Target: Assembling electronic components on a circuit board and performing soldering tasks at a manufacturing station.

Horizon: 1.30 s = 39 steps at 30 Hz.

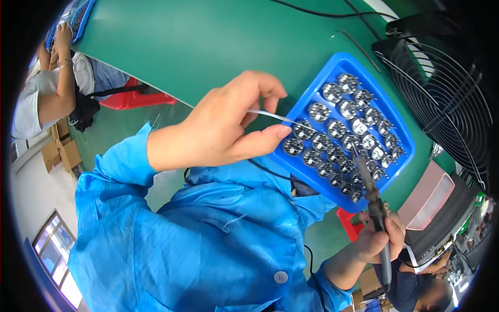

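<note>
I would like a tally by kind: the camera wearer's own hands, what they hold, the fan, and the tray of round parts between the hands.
Left hand and right hand: 2
Soldering iron: 1
Thin pale wire: 1
Black fan: 1
Blue tray: 1
Total: 6

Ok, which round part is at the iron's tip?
The round part near the middle of the blue tray: the soldering iron has its tip over that one alone.
</note>
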Tool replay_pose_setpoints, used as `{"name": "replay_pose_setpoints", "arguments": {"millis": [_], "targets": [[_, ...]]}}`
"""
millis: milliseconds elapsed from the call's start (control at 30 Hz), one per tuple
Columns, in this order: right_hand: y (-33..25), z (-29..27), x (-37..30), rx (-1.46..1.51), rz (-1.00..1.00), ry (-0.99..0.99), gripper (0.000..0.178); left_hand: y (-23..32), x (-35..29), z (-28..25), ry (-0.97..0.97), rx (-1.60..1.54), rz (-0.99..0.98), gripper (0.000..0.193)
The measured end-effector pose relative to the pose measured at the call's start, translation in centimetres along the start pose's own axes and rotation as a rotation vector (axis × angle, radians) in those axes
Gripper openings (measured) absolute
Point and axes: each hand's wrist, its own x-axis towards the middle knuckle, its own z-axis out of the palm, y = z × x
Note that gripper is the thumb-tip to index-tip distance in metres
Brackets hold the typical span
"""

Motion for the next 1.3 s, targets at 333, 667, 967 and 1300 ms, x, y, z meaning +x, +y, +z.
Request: {"name": "replay_pose_setpoints", "arguments": {"millis": [333, 667, 967, 1300], "targets": [[-1.4, 4.7, 4.1, -0.139, -0.051, -0.129, 0.030, -1.3, 1.5, -0.1, 0.052, 0.014, 0.225, 0.024], [-1.8, 5.8, 5.0, -0.210, -0.039, -0.171, 0.027, -2.3, 2.2, 0.3, 0.143, 0.212, 0.318, 0.012], [-1.4, 6.4, 4.6, -0.149, 0.054, -0.064, 0.027, -2.6, 2.5, 0.4, 0.158, 0.233, 0.353, 0.013], [-1.0, 5.7, 4.8, -0.159, -0.038, -0.147, 0.029, -2.3, 2.3, 0.0, 0.158, 0.248, 0.370, 0.015]]}}
